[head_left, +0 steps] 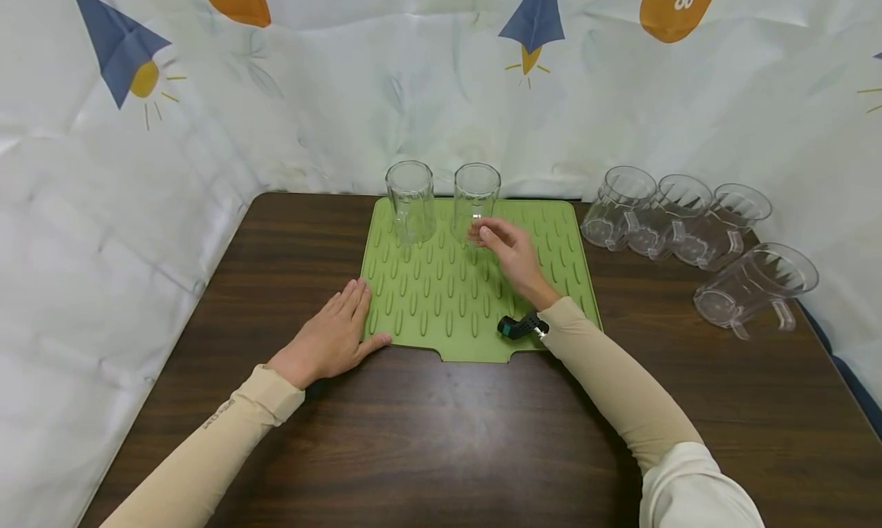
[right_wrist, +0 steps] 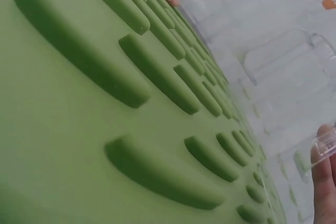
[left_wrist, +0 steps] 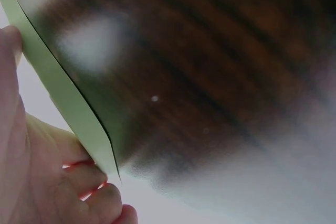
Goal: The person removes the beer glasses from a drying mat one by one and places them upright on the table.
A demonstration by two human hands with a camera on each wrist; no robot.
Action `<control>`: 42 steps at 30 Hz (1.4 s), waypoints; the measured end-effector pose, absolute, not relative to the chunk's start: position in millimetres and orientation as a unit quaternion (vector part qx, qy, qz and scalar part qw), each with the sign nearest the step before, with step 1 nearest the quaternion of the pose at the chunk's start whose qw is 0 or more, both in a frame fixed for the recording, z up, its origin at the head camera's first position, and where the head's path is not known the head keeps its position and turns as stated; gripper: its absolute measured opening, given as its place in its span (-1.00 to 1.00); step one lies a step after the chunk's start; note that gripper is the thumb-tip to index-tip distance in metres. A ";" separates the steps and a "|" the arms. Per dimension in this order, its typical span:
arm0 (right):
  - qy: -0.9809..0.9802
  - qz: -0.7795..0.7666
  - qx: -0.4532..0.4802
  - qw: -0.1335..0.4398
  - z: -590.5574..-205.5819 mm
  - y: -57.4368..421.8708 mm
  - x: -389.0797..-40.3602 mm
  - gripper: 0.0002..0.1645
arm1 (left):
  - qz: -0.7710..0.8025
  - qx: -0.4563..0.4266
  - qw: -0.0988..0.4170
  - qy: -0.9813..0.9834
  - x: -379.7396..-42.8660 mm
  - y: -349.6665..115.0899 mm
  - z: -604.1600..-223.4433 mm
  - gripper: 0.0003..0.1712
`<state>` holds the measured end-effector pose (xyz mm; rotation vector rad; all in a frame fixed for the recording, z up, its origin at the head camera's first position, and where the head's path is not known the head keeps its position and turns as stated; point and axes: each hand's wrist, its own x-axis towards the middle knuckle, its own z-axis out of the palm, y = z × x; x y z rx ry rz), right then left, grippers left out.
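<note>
A green ridged mat lies on the dark wooden table. Two clear mugs stand upright side by side at its far edge, a left mug and a right mug. My right hand pinches the handle of the right mug; in the right wrist view, fingers show at that clear handle. At the mat's left front corner my left hand rests flat, fingers straight, touching the edge. The left wrist view shows its palm side against the mat's rim.
Several clear mugs lean at the table's right: three in a row near the back, and a separate mug nearer the right edge. A black wrist camera hangs by the right sleeve. White printed sheeting closes off the back and left.
</note>
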<state>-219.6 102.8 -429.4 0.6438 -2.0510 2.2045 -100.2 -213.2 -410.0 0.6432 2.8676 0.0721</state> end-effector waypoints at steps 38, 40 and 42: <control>-0.696 0.683 0.222 0.002 -429.2 89.0 -223.4 -0.62 | 0.024 0.214 0.093 0.972 -99.4 -210.3 -409.0 0.01; -0.695 0.684 0.223 0.001 -429.0 89.0 -223.1 -0.62 | 0.028 0.213 0.097 0.972 -98.8 -210.0 -408.0 0.00; -0.694 0.684 0.224 -0.001 -428.9 89.4 -222.7 -0.63 | 0.030 0.211 0.100 0.972 -98.2 -209.8 -407.3 0.00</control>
